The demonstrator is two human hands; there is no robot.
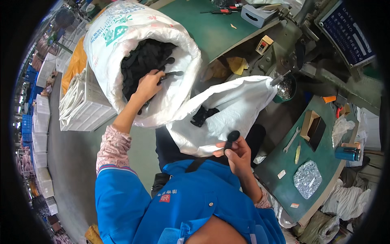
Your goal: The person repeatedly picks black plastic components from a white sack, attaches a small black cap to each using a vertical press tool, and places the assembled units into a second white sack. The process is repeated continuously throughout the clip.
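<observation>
A large white woven sack point(107, 34) lies tipped with its mouth towards me, heaped with black pieces point(140, 61). My left hand point(149, 86) reaches into that mouth, its fingers closed on a black piece with a rounded end point(174, 74). Across my lap a second white sack point(243, 95) is spread open, with a few black pieces point(202, 116) inside. At its near rim my right hand point(239, 156) pinches a black piece with a round, knob-like head point(233, 136). What the pieces are for does not show.
A white plastic crate point(91, 101) stands left of the full sack. The right-hand green table point(272, 171) holds a wrench point(291, 140), a knife point(298, 153), an open box point(310, 130) and a bag of metal parts point(307, 179). A machine with a container of metal bits point(284, 90) stands ahead.
</observation>
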